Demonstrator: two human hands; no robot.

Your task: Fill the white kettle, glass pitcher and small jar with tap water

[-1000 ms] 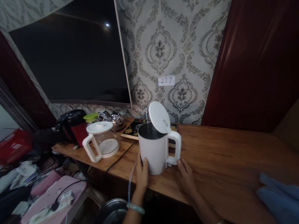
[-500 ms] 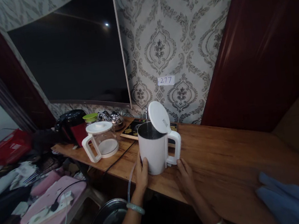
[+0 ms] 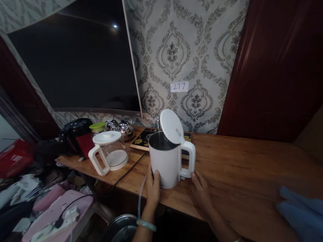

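A white electric kettle (image 3: 166, 166) stands upright near the table's front edge, its lid (image 3: 171, 126) tipped open and its dark inside showing. Against the kettle's left side rests my left hand (image 3: 153, 188), thumb along the wall and the other fingers mostly hidden. My right hand (image 3: 200, 189) is at the handle's lower end, its bent fingertips on the handle (image 3: 190, 158). A thin metal spout (image 3: 158, 122) rises behind the kettle's opening. To the left stands a glass pot (image 3: 116, 150) with a white lid and handle.
Behind the kettle lies a black patterned hob panel (image 3: 140, 139). Metal teapots (image 3: 125, 129) and a red-and-black appliance (image 3: 82, 137) stand at the back left. A blue cloth (image 3: 313, 212) lies right. Below are a dark basin (image 3: 114, 238) and a pink stool (image 3: 63, 215) with a power strip.
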